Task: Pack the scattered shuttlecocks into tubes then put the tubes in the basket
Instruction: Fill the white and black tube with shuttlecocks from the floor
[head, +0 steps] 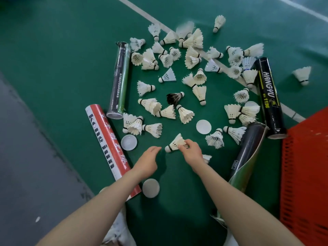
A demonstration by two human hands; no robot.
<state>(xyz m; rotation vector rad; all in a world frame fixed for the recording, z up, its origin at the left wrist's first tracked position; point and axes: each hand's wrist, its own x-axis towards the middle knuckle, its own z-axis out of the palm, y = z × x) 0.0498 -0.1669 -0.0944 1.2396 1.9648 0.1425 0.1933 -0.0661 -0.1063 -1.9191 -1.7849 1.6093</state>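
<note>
My right hand (191, 152) pinches the feathers of a white shuttlecock (174, 143) just above the green floor, cork pointing left. My left hand (148, 159) hovers open beside the cork, fingers relaxed, holding nothing. Several white shuttlecocks and one black shuttlecock (174, 98) lie scattered beyond. Tubes lie around them: a red and white tube (110, 148) on the left, a dark clear-wrapped tube (119, 80) behind it, a black HANGYU tube (269, 96) on the right, and a black tube with peeling wrap (248, 153) near my right forearm.
A red plastic basket (305, 174) stands at the right edge. Loose white tube caps lie on the floor: one cap (203, 126) ahead of my right hand, a cap (129, 142) by the red tube, another cap (150, 188) under my left forearm. Grey flooring borders the left.
</note>
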